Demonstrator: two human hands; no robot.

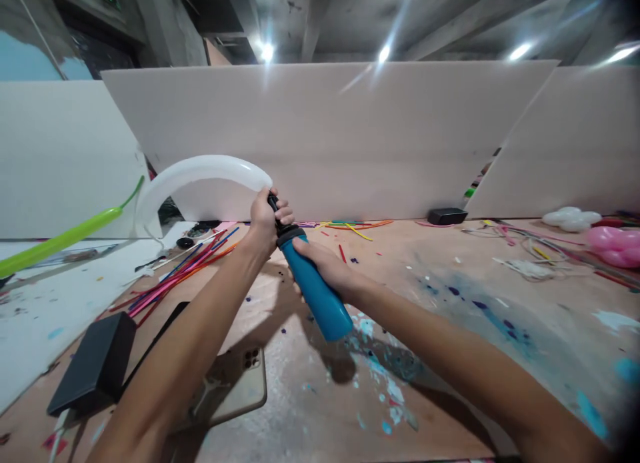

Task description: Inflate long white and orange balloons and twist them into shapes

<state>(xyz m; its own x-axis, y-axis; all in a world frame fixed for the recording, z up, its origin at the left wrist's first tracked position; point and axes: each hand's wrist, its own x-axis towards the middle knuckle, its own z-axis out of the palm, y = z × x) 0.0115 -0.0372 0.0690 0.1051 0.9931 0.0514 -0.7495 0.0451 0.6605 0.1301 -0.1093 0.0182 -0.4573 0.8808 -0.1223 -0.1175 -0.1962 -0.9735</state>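
The blue pump (320, 304) slants above the table (440, 249), its black nozzle toward eleven o'clock, its base toward five; the left hand (263, 217) is clamped around the nozzle, where the white balloon (205, 168) begins and arches toward ten; the right hand (327, 266) is wrapped around the barrel; the left forearm enters from seven, the right from four; a phone (250, 383) lies at seven.

Blue pump (325, 306) partly behind right hand (327, 268)
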